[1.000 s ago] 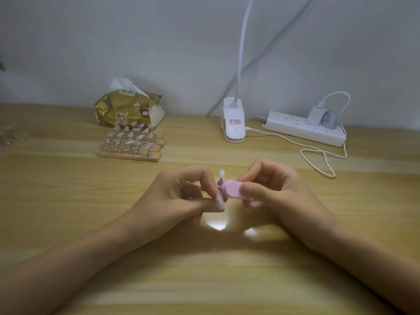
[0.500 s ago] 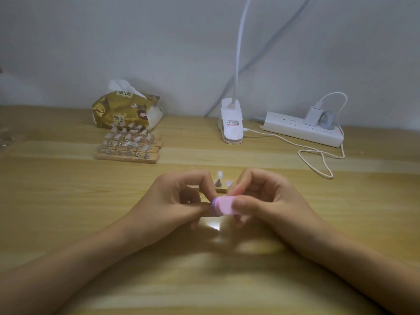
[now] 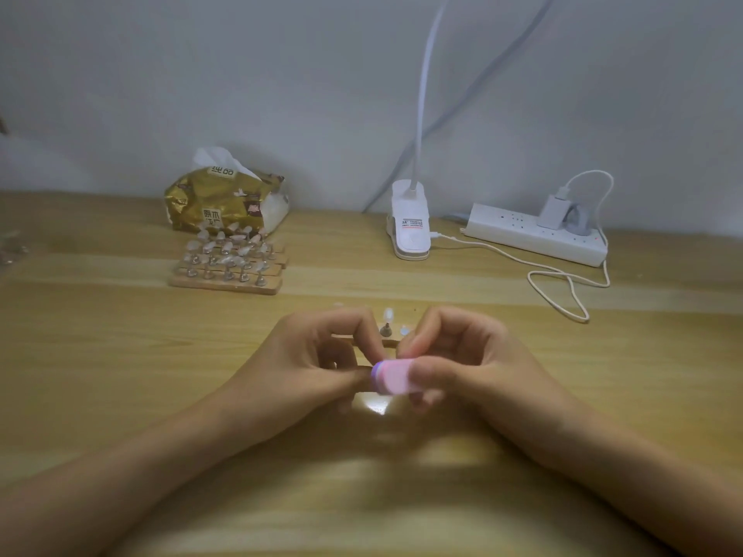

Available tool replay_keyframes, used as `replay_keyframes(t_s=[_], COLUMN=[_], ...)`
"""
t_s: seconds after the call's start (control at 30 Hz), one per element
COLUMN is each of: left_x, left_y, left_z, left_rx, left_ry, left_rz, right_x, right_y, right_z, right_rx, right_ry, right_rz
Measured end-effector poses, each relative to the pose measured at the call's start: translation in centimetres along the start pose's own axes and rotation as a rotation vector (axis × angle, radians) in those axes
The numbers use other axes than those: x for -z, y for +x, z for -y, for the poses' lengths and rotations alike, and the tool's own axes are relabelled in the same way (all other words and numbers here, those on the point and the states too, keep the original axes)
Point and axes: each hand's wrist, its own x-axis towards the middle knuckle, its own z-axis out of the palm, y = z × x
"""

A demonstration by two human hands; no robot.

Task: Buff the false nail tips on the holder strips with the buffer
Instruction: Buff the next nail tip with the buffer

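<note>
Currently, two hands meet at the centre of the wooden table [image 3: 120,355], with one working set between them. The right hand [image 3: 470,355] holds one pink buffer [image 3: 392,377], pinched between the thumb on its near face and curled fingers behind it. The buffer lies roughly level, its rounded end pointing at the left hand [image 3: 317,359]. The left hand has its fingers curled in and pinches one wooden holder strip [image 3: 388,342], which is mostly hidden by both hands; only a short stretch shows in the gap. Two false nail tips show above that strip: a taller one [image 3: 388,315] upright on its small stand, and a lower one [image 3: 404,330] just beside the right fingertips. Whether the buffer touches a tip cannot be told, as the contact point is covered and blurred. Further back on the left sits a group of spare holder strips [image 3: 225,284], about four rows side by side, each carrying nail tips too blurred for an exact count. Just behind them lies one gold tissue pack [image 3: 217,199] with one white tissue sticking out of it. At back centre stands one white clip lamp [image 3: 410,229]. To its right lies one white power strip [image 3: 534,235] holding one white charger [image 3: 553,211], with one looped white cable [image 3: 563,285] on the table.
</note>
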Motion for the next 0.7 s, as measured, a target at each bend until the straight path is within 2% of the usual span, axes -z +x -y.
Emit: replay_keyframes(t_s=[0.1, 0.23, 0.37, 0.5, 0.63, 0.7], left_x=[-0.1, 0.0, 0.1, 0.1, 0.1, 0.0], left_y=[0.0, 0.1, 0.0, 0.1, 0.0, 0.0], left_z=[-0.1, 0.0, 0.2, 0.1, 0.0, 0.0], left_rx=[0.021, 0.001, 0.032, -0.004, 0.021, 0.01], left_ry=[0.0, -0.005, -0.005, 0.022, 0.017, 0.023], left_rz=[-0.007, 0.002, -0.013, 0.005, -0.001, 0.017], right_x=[0.8, 0.2, 1.0, 0.1, 0.8, 0.8], right_y=[0.1, -0.1, 0.1, -0.3, -0.1, -0.3], right_z=[0.3, 0.3, 0.4, 0.3, 0.4, 0.5], right_rx=[-0.006, 0.038, -0.01, 0.02, 0.023, 0.042], right_ry=[0.005, -0.01, -0.019, -0.004, -0.014, 0.013], right_rz=[-0.142, 0.005, -0.139, 0.035, -0.109, -0.07])
